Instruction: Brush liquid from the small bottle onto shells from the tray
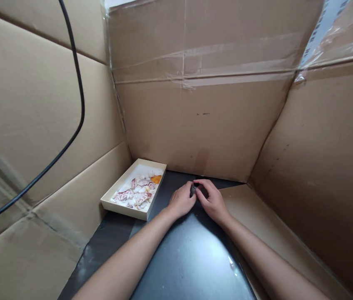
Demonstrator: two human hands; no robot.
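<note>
My left hand (182,201) and my right hand (211,201) meet at the far end of the dark glossy surface (192,258). Between their fingertips is a small dark, ridged object (193,189), mostly covered by the fingers, so its kind cannot be made out. The left fingers are curled against its left side. On the other side, my right thumb and index finger are bent round it in a pinch. To the left of my hands sits a shallow cream box (123,210) holding several seashells (140,196), with an orange piece (155,179) near its right edge.
Cardboard walls (195,125) enclose the surface at the back, left and right. A black cable (79,91) hangs in a curve at the left. A flat cardboard piece (242,200) lies to the right of my hands.
</note>
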